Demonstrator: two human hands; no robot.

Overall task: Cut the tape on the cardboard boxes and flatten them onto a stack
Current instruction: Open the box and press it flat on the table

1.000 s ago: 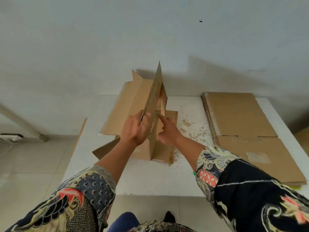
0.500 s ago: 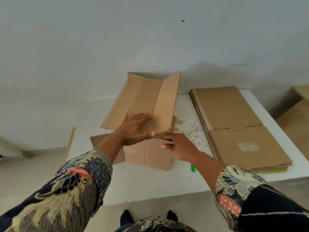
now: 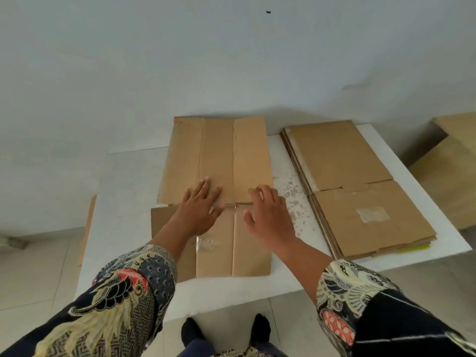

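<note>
Worktop (image 3: pixel 128 176) is carrying your flattened box (image 3: pixel 219 161) at frame centre, with the stack (image 3: pixel 360 189) lying just right of it. Your left hand (image 3: pixel 199 211) and right hand (image 3: pixel 269 215) are both pressing down on the box, fingers spread, beside its middle seam.

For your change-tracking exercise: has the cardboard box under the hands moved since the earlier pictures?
Yes. The cardboard box, earlier standing on edge, now lies flat on the white table, left of the stack, both hands pressing it.
</note>
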